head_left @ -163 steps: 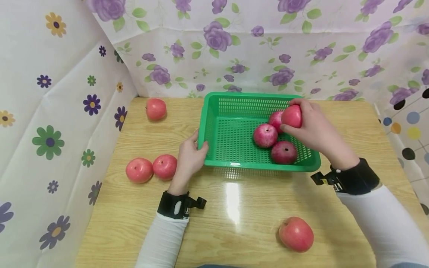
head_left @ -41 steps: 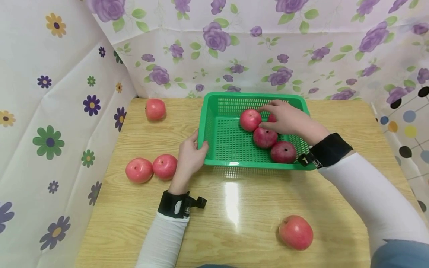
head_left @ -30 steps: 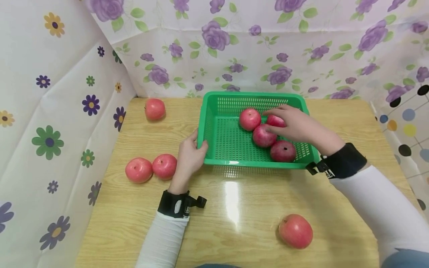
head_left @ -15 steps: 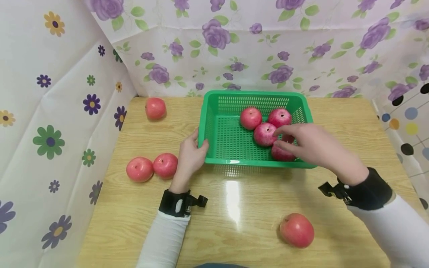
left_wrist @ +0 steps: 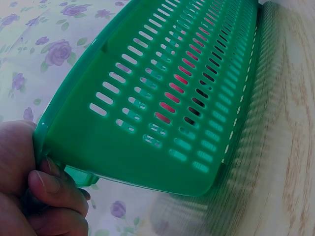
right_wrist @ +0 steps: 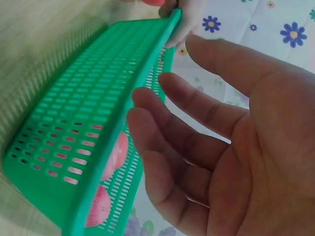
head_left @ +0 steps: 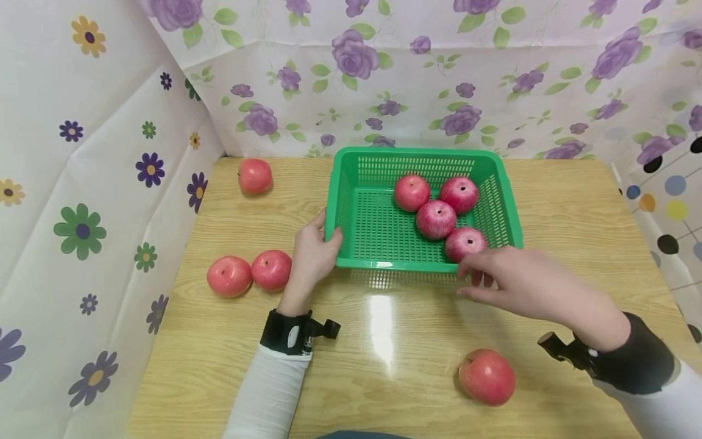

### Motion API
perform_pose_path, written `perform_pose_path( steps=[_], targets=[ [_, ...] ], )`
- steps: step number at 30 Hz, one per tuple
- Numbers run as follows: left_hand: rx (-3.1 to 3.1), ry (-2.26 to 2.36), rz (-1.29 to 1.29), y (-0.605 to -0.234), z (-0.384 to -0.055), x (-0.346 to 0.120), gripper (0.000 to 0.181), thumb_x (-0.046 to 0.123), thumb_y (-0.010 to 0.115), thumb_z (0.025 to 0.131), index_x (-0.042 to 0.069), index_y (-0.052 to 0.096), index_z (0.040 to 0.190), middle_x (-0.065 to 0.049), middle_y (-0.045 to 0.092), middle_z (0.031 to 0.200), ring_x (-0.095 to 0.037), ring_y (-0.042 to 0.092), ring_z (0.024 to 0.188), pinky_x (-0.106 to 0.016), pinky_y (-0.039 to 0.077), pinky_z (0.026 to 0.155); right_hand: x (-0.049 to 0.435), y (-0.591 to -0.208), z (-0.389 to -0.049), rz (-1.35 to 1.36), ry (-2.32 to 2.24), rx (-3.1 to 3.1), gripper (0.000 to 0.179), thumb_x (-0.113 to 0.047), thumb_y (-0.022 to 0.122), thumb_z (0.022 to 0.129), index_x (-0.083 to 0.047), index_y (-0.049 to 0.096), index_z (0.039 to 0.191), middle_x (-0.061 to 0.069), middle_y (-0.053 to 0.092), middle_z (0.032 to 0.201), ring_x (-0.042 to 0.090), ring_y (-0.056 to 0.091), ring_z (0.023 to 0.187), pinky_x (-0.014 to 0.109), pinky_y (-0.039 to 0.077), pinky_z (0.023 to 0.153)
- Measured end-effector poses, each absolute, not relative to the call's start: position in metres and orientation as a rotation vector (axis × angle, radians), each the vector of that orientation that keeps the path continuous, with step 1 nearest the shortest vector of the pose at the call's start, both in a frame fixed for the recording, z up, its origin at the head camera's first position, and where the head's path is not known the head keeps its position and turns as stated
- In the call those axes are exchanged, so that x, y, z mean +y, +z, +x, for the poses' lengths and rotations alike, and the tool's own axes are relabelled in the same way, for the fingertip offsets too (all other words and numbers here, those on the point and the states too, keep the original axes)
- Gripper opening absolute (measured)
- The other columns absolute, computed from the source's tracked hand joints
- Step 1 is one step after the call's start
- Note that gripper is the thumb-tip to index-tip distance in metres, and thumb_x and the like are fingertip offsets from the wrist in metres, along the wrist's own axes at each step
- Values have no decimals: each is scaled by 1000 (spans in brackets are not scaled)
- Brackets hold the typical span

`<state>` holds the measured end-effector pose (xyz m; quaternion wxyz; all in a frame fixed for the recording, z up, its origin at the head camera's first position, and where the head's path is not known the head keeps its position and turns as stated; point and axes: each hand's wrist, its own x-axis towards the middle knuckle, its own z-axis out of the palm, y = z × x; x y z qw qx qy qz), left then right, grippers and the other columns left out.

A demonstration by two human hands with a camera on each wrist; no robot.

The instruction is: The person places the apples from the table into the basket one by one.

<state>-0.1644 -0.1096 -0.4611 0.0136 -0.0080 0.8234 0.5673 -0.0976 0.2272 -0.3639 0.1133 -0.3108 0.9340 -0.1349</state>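
My left hand (head_left: 314,253) grips the left rim of a green plastic basket (head_left: 384,265); the left wrist view shows the fingers (left_wrist: 54,189) curled round its edge. Several apples sit grouped in the basket's right half, among them a smooth red apple (head_left: 412,193) and a streaked dark-pink apple (head_left: 436,219). My right hand (head_left: 521,283) is over the basket's front right corner, holding nothing, its fingers loosely bent. In the right wrist view its palm (right_wrist: 236,182) faces the basket wall. Nearer the front edge lies one more apple (head_left: 487,377) on the table.
Two apples touch each other left of my left wrist, a left one (head_left: 229,276) and a right one (head_left: 271,271). Another apple (head_left: 255,177) lies at the table's back left. Flowered sheets (head_left: 307,73) hang behind and to the left of the wooden table (head_left: 219,366).
My right hand has let go of a red apple inside the basket, beside the others. Since then it has moved back towards me and out over the front rim. My left hand keeps its place.
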Motion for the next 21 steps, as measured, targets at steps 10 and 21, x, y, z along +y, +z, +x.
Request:
perform_pose_path(
  steps=[10,21],
  targets=[
    [2570,1744,-20,-460,-164,-110,57,12,58,97,6,40,150,-23,71,103,-25,71,80,-33,60,56,232,-384,-82,-830,-337,2600,31,-61,70,83,-38,63,102,-23,58,91,1,54,81,29,53,71],
    [2579,1768,-3,-461,-164,-110,54,10,58,96,7,43,148,-23,72,100,-26,71,80,-33,60,56,230,-404,-56,-797,-303,2428,67,-71,71,72,-26,62,120,-9,57,108,9,56,85,40,54,73]
  ],
)
